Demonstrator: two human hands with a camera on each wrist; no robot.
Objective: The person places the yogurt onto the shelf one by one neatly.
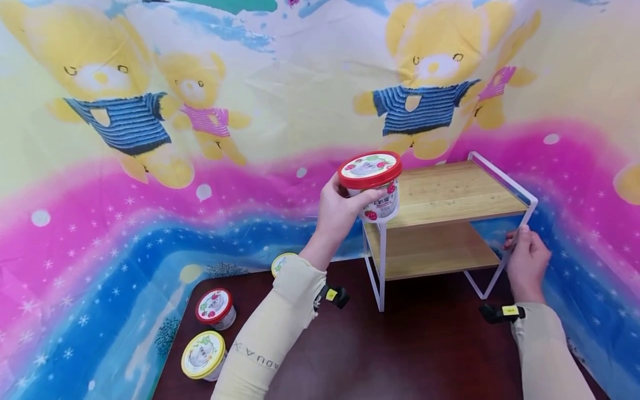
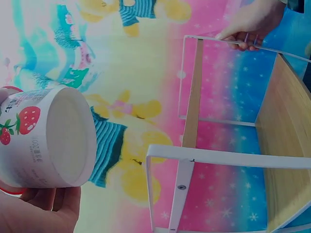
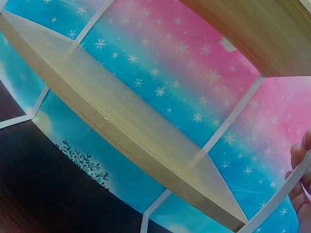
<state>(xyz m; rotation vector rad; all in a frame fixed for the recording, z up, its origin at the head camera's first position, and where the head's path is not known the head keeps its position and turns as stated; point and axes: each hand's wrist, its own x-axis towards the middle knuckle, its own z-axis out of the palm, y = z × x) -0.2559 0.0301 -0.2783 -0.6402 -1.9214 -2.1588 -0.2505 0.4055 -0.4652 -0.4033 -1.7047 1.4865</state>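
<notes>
In the head view, my left hand (image 1: 334, 214) holds a printed tub (image 1: 381, 203) with a red lid. It is raised by the near left corner of a two-tier shelf; the left wrist view shows the tub's pale bottom (image 2: 72, 138) and strawberry print, apart from the shelf frame. My right hand (image 1: 530, 265) grips the white metal side frame (image 1: 505, 261) at the shelf's right. Fingers curl round that bar in the right wrist view, where only part of the hand (image 3: 300, 170) shows. The shelf has a wooden top board (image 1: 460, 191) and a lower board (image 1: 440, 251).
On the left of the dark table (image 1: 350, 344) stand a red-lidded tub (image 1: 215, 306) and a yellow-lidded tub (image 1: 202, 355). Another yellow-lidded tub (image 1: 281, 263) is partly hidden behind my left forearm. A bear-printed cloth (image 1: 280, 122) hangs behind the table and shelf.
</notes>
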